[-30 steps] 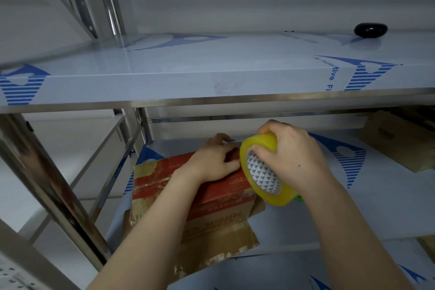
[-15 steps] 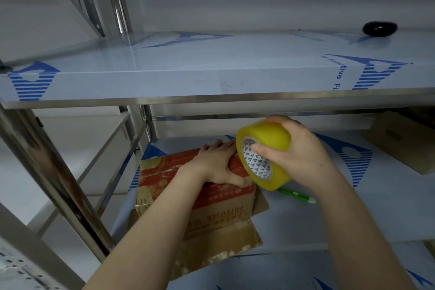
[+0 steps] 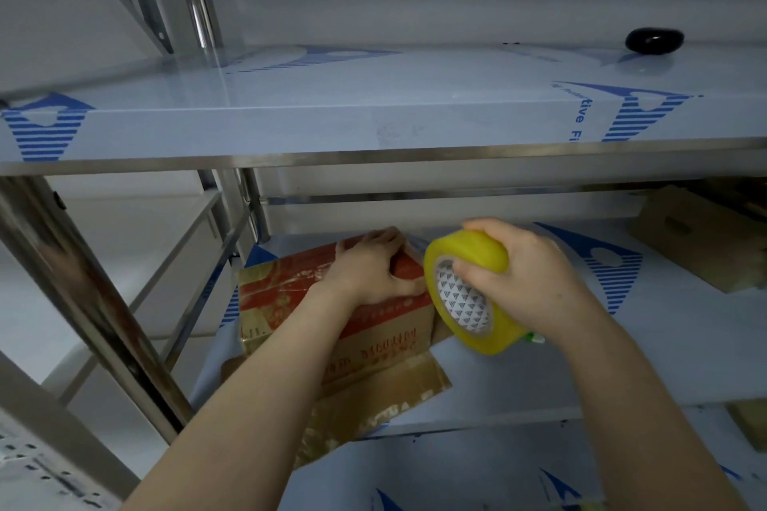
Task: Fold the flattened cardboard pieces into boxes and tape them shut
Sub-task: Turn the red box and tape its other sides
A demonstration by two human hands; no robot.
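A red and brown cardboard box (image 3: 290, 295) stands on the lower shelf (image 3: 664, 365) at its left end, on top of a flattened cardboard piece (image 3: 382, 398). My left hand (image 3: 369, 270) lies on the box's top, fingers over its far right corner, thumb on the near side. Just right of the box, my right hand (image 3: 527, 278) grips a yellow roll of clear tape (image 3: 469, 295); the thumb is hooked into the roll's patterned core. The roll touches the box's right end.
A steel shelf (image 3: 373, 112) under white film with blue print runs across above the hands; a black object (image 3: 654, 40) lies on it at the far right. More brown cardboard (image 3: 697, 236) sits at the lower shelf's right end. A green pen tip (image 3: 535, 338) shows under the roll.
The tape roll has come down and slightly right beside the box's right end. My left hand has stayed on the box top with its fingers reaching further over the far corner.
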